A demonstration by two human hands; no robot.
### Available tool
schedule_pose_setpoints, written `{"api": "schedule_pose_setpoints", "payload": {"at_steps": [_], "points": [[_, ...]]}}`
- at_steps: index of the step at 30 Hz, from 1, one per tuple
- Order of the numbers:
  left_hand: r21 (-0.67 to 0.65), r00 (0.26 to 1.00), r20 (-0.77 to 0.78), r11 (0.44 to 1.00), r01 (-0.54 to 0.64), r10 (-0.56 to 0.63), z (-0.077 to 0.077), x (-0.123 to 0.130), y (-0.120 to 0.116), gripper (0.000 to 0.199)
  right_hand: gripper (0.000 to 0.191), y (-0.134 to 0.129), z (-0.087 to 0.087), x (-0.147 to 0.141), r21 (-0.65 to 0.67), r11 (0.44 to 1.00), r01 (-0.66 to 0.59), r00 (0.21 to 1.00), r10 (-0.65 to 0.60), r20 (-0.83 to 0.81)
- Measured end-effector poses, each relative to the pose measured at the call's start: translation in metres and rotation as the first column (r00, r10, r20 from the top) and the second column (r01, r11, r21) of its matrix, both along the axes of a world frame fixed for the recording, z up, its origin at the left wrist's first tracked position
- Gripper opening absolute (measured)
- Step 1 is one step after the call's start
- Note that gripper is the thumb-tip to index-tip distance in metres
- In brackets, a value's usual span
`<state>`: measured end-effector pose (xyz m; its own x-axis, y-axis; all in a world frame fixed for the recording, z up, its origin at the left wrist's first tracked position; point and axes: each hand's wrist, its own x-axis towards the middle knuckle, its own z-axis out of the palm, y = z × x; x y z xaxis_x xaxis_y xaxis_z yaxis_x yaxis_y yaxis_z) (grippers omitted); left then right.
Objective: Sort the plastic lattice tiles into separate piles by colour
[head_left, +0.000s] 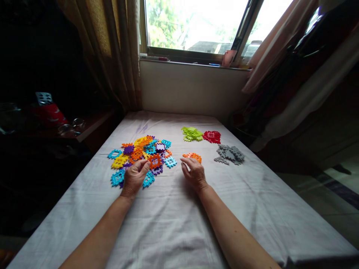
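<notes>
My left hand [135, 178] pinches an orange square tile [155, 161] with a window cut-out, at the near right of a mixed pile. That pile holds blue [117, 178], yellow [119, 161], purple [129, 150] and orange notched tiles. My right hand [193, 173] is just in front of a small orange pile [193, 157], its fingers apart and curved, with nothing seen between them. Farther back lie a lime green pile [192, 134] and a red pile [212, 136], side by side. A grey pile [230, 154] sits to the right.
A pale cloth covers the table [168, 224]. Behind it are a wall and a window, with a pink cup [229, 58] on the sill. Curtains [112, 48] hang at left, clothes at right. A side table at left bears a red container [53, 115] and glasses.
</notes>
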<state>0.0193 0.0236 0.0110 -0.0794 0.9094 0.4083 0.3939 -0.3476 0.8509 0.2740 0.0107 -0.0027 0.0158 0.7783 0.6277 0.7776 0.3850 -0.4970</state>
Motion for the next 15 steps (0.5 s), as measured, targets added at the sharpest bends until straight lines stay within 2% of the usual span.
{"api": "schedule_pose_setpoints", "payload": {"at_steps": [3,6,10,15], "points": [[-0.041,0.997,-0.038,0.997,0.060,-0.062,0.001,0.012,-0.008,0.040,0.027,-0.007,0.003,-0.023,-0.107,0.983,-0.152,0.985,0.142,-0.094],[-0.031,0.991,-0.118,0.997,0.067,-0.070,0.003,0.016,-0.014,0.034,0.027,-0.009,0.001,-0.039,-0.187,0.942,-0.277,0.934,0.218,-0.284],[0.017,0.983,-0.170,0.997,0.078,-0.074,0.001,0.017,-0.016,0.031,0.023,-0.005,-0.003,-0.044,-0.226,0.898,-0.377,0.824,0.215,-0.524],[0.060,0.983,-0.152,0.992,0.115,-0.105,-0.001,0.018,-0.017,0.030,0.031,0.000,-0.002,-0.039,-0.281,0.819,-0.501,0.705,0.197,-0.681]]}}
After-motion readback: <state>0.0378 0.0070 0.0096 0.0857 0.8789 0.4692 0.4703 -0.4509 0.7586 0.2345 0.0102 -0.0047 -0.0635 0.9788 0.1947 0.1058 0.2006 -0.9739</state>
